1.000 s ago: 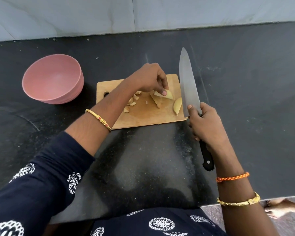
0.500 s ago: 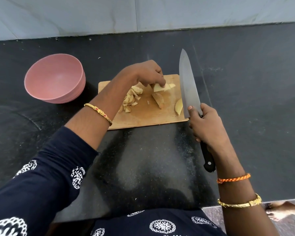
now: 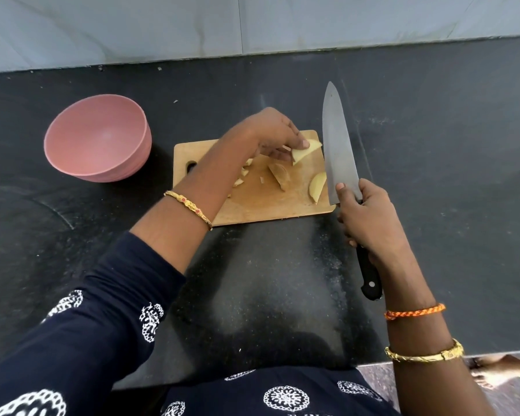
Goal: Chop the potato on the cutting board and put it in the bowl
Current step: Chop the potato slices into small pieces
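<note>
You are mid-chop: your left hand (image 3: 278,136) is pinching a potato wedge (image 3: 305,150) above the far edge of the cutting board (image 3: 252,205), fingers closed on it. Your right hand (image 3: 362,217) is gripping the chef's knife (image 3: 338,145), blade poised beside the board. Two wedges and small pieces are lying on the board; the pink bowl (image 3: 98,139) is sitting empty on the worktop. Next, likely: seat the wedge flat, then cut.

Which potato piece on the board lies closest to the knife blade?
The pale wedge at the cutting board's right edge, beside the knife; the others lie farther left.
</note>
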### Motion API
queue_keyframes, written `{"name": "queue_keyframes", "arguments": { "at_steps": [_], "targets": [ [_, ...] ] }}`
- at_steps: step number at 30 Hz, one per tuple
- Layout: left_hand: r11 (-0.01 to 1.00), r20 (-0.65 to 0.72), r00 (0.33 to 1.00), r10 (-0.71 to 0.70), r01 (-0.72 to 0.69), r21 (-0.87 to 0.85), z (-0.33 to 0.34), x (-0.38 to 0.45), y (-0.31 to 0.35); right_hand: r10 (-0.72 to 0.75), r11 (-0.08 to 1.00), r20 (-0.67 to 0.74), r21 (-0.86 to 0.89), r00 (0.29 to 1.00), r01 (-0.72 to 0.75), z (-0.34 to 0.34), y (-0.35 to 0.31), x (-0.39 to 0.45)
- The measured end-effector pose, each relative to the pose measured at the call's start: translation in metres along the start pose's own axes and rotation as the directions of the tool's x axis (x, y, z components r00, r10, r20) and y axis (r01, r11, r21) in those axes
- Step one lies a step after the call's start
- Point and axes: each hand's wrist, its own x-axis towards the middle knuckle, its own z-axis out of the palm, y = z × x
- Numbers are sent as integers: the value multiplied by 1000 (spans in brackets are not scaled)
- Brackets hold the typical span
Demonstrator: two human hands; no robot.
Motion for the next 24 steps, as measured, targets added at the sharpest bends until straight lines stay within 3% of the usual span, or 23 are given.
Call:
{"name": "queue_keyframes", "arguments": {
  "at_steps": [5, 9, 14, 20, 24],
  "targets": [
    [993, -262, 964, 34, -4, 115, 26, 5, -9, 4, 1000, 2, 10, 1000, -4, -5, -2, -1],
    [975, -374, 922, 102, -18, 221, 35, 8, -15, 8, 1000, 6, 5, 1000, -8, -5, -3, -2],
    [885, -384, 871, 308, -115, 451, 49, 4, -23, 2, 1000, 16, -29, 1000, -1, -2, -6, -4],
    [859, -391, 832, 394, -183, 478, 30, 4, -29, -7, 989, 41, -148, 999, 13, -2, -11, -13],
    [895, -339, 874, 347, -201, 399, 7, -1, -40, -18, 977, 59, -213, 998, 30, 4, -10, -19]
  ]
}}
